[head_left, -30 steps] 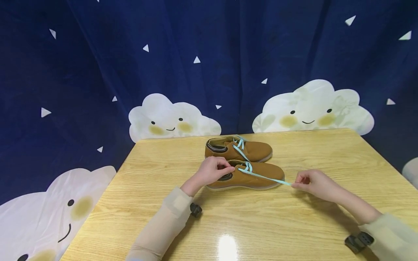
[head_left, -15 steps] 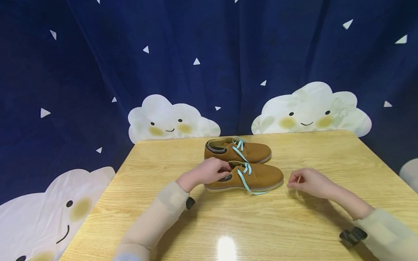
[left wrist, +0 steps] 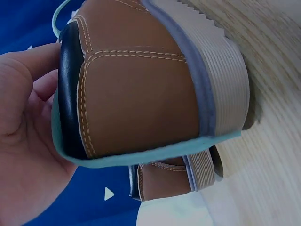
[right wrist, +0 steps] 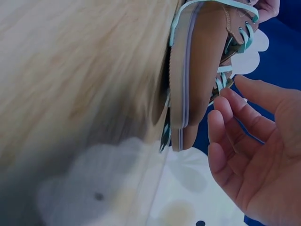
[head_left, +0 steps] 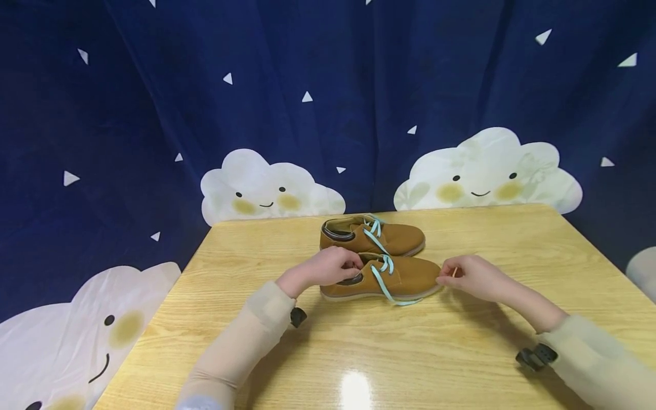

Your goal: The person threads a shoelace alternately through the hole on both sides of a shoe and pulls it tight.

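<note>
Two brown lace-up shoes stand side by side, toes to the right. The near shoe [head_left: 412, 274] has a pale turquoise shoelace [head_left: 382, 283] hanging down its side onto the table. My left hand [head_left: 327, 266] is at this shoe's opening, fingers bent. In the left wrist view, its fingertips go behind the dark collar [left wrist: 70, 94], and a lace strand [left wrist: 141, 157] runs around the heel. What those hidden fingertips hold, I cannot tell. My right hand [head_left: 471, 277] hovers by the toe with loosely bent fingers, holding nothing. The far shoe [head_left: 402, 236] is also laced in turquoise.
A light wooden table [head_left: 287, 364] bears both shoes. Behind it hangs a dark blue curtain [head_left: 328, 68] printed with white clouds and triangles. Each wrist wears a small black camera, one below the left sleeve [head_left: 298, 317], one below the right sleeve [head_left: 536, 357].
The right hand has let go of the taut lace, which dropped against the shoe's side, and has moved left to the toe. My left hand has shifted slightly left and down at the opening.
</note>
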Demonstrator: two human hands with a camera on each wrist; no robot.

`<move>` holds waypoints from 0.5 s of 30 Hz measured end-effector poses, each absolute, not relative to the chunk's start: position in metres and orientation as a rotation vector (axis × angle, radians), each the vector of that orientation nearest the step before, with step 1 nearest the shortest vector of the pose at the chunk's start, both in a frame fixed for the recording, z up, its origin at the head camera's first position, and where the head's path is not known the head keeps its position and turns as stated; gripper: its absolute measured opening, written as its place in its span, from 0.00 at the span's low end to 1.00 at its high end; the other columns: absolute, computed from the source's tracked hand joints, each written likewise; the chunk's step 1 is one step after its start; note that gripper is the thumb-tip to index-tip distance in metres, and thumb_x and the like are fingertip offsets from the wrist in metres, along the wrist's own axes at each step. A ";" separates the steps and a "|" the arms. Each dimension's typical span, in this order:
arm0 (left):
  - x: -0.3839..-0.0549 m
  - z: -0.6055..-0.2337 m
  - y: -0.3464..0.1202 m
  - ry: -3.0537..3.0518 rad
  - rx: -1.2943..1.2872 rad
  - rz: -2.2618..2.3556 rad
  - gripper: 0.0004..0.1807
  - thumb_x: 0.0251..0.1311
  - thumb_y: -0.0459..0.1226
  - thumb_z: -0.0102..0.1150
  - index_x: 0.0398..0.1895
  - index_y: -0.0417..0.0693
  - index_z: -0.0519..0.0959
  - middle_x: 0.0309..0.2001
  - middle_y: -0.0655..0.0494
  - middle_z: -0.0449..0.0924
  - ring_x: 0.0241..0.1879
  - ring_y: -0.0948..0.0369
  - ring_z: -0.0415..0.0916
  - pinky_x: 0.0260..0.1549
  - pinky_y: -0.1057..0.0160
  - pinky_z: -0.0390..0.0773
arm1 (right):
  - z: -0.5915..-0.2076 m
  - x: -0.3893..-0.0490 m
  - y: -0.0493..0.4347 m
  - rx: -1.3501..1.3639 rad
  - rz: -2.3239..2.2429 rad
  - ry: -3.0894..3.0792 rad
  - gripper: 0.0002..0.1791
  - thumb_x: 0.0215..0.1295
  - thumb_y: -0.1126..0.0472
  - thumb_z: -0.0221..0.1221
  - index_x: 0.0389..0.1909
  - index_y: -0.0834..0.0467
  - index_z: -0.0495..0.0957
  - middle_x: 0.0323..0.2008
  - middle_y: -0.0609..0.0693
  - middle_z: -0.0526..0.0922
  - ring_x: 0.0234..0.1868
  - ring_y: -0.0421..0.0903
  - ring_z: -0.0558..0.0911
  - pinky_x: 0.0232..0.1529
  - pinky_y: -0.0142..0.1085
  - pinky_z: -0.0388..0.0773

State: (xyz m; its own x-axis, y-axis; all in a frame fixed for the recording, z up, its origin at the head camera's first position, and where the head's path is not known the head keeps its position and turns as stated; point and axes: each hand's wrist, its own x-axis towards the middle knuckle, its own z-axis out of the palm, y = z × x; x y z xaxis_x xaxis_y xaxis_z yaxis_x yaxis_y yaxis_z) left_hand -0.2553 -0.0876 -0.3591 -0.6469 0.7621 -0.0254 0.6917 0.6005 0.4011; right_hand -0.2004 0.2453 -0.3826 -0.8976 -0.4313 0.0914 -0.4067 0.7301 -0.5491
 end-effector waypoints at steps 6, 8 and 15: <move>-0.255 -0.357 -0.098 2.604 1.179 0.754 0.08 0.67 0.34 0.58 0.45 0.44 0.83 0.29 0.61 0.81 0.26 0.69 0.74 0.32 0.68 0.75 | -0.377 -0.211 0.231 -0.713 -0.929 2.905 0.08 0.65 0.55 0.63 0.27 0.53 0.81 0.18 0.42 0.73 0.19 0.39 0.68 0.21 0.34 0.66; -0.255 -0.357 -0.105 2.599 1.147 0.853 0.08 0.66 0.33 0.58 0.45 0.43 0.83 0.30 0.58 0.83 0.27 0.68 0.76 0.30 0.68 0.76 | -0.375 -0.215 0.226 -0.726 -0.944 2.919 0.08 0.65 0.56 0.63 0.27 0.53 0.81 0.19 0.42 0.74 0.20 0.39 0.69 0.22 0.34 0.66; -0.254 -0.352 -0.133 2.577 0.999 1.149 0.08 0.65 0.33 0.60 0.43 0.40 0.85 0.34 0.48 0.85 0.29 0.57 0.80 0.30 0.66 0.78 | -0.365 -0.232 0.208 -0.824 -0.956 2.988 0.07 0.64 0.58 0.64 0.27 0.54 0.82 0.20 0.39 0.76 0.22 0.40 0.71 0.26 0.35 0.68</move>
State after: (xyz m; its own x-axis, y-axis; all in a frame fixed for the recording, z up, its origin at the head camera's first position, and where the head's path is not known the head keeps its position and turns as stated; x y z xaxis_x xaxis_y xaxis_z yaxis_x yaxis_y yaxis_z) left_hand -0.2536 -0.1327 -0.3522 -0.7674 0.6284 0.1273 0.5148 0.4855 0.7066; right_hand -0.2319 0.2080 -0.3647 -0.8662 -0.4364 0.2435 -0.4967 0.6980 -0.5158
